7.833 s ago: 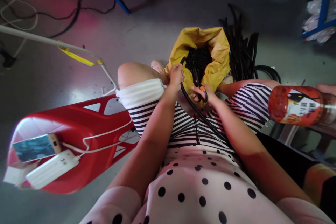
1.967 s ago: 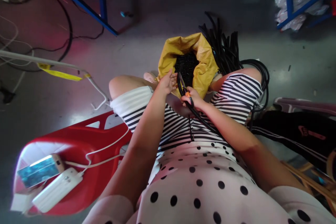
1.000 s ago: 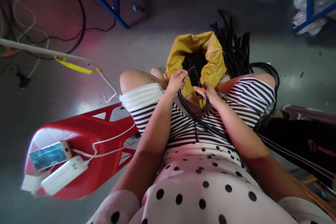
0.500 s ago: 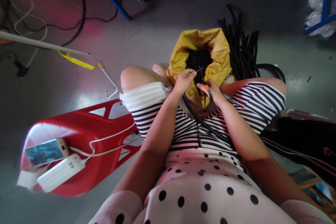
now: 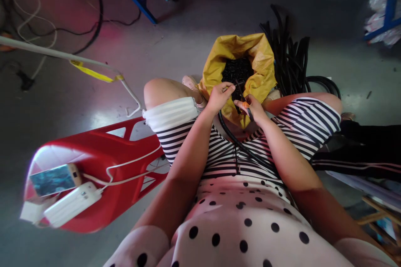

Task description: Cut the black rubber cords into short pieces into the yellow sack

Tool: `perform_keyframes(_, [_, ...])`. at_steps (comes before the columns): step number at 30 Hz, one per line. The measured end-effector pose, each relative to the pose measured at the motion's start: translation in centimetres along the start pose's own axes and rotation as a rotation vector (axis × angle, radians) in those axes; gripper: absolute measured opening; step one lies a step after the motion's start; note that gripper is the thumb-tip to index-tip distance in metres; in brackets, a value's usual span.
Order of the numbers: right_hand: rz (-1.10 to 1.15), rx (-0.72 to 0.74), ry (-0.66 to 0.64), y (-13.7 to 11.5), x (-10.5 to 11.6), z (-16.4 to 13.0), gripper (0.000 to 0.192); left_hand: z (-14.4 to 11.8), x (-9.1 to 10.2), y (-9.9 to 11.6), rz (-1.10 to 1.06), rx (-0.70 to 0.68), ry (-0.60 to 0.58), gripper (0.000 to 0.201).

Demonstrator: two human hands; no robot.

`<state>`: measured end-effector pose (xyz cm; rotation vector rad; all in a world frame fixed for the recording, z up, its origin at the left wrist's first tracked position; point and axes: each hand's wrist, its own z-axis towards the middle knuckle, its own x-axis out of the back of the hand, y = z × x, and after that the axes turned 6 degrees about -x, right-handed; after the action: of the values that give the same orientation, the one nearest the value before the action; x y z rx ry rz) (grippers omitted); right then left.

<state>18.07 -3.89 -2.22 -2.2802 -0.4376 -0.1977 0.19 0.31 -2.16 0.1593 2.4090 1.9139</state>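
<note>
A black tube (image 5: 227, 130) runs up from my lap and passes under my left hand (image 5: 221, 96), which is closed on it. Something thin shows at those fingertips, too small to make out. Beside it, my right hand (image 5: 252, 107) grips a pair of scissors (image 5: 249, 114), with a dark loop showing below the fingers and the blades pointing up toward the left fingertips. Orange wrapping lies around a finger of this hand. Both hands are over the near rim of an open yellow bag (image 5: 216, 56), which holds many short black pieces (image 5: 236, 71).
Long black tubes (image 5: 293, 62) lie on the floor behind the bag to the right. At left, a red stool (image 5: 103, 150) bears a phone (image 5: 53, 180) and a white power bank (image 5: 73, 204) with cables. A person's black-trousered leg (image 5: 369, 146) is at right.
The dark-trousered leg at right has shifted up and away, uncovering more of the things below it. My hands stay in nearly the same place, with the scissors turned slightly.
</note>
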Motion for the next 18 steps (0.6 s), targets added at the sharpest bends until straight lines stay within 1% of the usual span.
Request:
perform_keyframes(7, [0.010,0.002,0.004,-0.03,0.01,-0.08,0.056,-0.03,-0.10,-0.12,-0.020,0.005,0.003,0.012])
perform_keyframes(18, [-0.002,-0.005,-0.035,0.04,-0.15,-0.02,0.060,-0.02,-0.16,0.32,-0.002,0.036,0.014,0.017])
